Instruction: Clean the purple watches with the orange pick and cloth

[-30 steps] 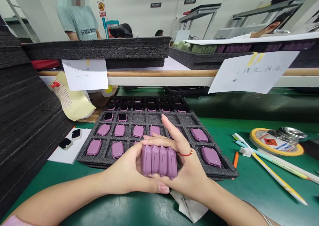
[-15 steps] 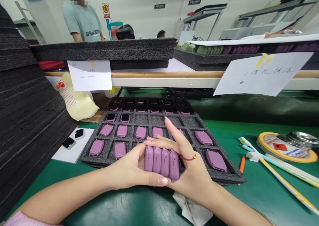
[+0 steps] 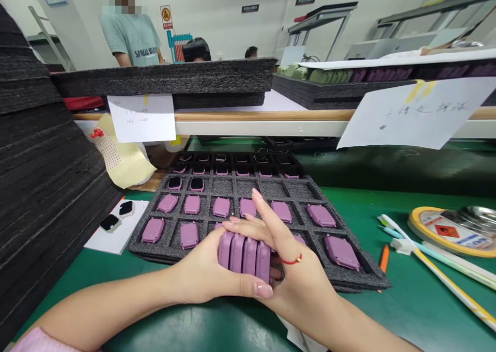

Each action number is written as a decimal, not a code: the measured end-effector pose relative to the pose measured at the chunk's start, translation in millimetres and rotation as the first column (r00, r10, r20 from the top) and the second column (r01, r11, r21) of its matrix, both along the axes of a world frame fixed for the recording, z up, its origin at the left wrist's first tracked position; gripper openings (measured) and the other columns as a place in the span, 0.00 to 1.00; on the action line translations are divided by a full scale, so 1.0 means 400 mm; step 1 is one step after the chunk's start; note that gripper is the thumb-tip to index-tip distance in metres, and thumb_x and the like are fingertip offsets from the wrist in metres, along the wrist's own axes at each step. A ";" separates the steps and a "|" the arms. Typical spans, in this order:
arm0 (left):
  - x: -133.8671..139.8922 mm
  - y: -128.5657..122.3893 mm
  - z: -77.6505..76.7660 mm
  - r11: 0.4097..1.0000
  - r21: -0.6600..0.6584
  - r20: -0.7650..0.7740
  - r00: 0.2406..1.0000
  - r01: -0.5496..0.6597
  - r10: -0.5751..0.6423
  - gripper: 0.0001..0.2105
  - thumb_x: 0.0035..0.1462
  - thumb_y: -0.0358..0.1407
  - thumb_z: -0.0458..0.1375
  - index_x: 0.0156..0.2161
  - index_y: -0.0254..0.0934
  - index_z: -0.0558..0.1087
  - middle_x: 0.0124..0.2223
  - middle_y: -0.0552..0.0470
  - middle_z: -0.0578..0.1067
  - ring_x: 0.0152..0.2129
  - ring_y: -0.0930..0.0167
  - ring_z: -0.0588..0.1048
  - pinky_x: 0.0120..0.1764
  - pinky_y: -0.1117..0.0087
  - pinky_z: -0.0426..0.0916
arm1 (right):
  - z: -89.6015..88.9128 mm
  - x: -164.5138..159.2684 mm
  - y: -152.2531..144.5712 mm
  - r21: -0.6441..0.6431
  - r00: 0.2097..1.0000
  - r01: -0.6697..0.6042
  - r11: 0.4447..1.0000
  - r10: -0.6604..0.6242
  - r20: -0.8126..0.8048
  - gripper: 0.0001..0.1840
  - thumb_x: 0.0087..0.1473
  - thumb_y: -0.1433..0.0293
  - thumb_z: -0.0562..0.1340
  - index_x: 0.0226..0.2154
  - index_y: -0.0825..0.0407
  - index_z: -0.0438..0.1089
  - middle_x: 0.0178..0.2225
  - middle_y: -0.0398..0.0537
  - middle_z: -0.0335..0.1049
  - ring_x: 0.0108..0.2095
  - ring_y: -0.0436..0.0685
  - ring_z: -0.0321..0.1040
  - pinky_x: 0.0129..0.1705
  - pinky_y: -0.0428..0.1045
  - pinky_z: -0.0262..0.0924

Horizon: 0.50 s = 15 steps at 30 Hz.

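Cases, purple, four [image 3: 244, 256]: are standing side by side in a row, held between both hands near the tray's front edge.
Left hand [image 3: 199, 269]: is gripping the row snugly, thumb lying along its lower near side.
Right hand [image 3: 304, 285]: is wrapping fingers over the row, one finger pointing up.
Tray, foam [image 3: 223, 186]: is lying beyond, holding further cases [image 3: 191, 204] and dark-screened watches [image 3: 197, 184] in compartments.
Paper, white [image 3: 110, 246]: is lying left, bearing two pale watches [image 3: 110, 223].
Tape, yellow [image 3: 416, 220]: is lying right.
Bench, green [image 3: 170, 326]: is supporting all.
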<state>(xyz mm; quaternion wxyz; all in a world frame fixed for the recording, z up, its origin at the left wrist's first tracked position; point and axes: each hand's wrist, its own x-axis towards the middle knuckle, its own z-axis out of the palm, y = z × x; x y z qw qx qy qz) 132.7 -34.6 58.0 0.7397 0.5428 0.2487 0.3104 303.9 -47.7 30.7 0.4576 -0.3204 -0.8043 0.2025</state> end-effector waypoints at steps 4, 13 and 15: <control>-0.006 0.012 -0.019 0.994 -0.079 -0.017 0.997 -0.079 0.078 0.21 0.46 0.35 0.74 0.46 0.36 0.76 0.43 0.48 0.80 0.43 0.63 0.79 0.50 0.59 0.73 | 0.011 0.018 -0.001 -0.048 0.998 -0.027 0.998 0.029 0.048 0.59 0.53 0.57 0.72 0.74 0.42 0.35 0.63 0.53 0.67 0.63 0.64 0.66 0.63 0.57 0.66; -0.028 0.082 -0.075 0.999 0.054 -0.236 0.972 -0.006 0.019 0.35 0.25 0.38 0.80 0.44 0.36 0.77 0.43 0.50 0.80 0.48 0.56 0.78 0.56 0.52 0.71 | 0.100 -0.121 0.199 -0.146 0.996 -0.089 0.985 0.092 0.013 0.14 0.63 0.59 0.61 0.46 0.45 0.76 0.48 0.50 0.80 0.49 0.64 0.77 0.54 0.60 0.71; -0.032 0.091 -0.080 0.996 0.088 -0.258 0.966 0.021 0.003 0.40 0.23 0.38 0.80 0.49 0.37 0.77 0.47 0.50 0.80 0.52 0.55 0.76 0.58 0.52 0.70 | 0.115 -0.208 0.257 -0.170 0.983 -0.156 0.973 0.169 0.066 0.13 0.63 0.63 0.60 0.46 0.48 0.77 0.46 0.51 0.80 0.47 0.62 0.78 0.53 0.60 0.71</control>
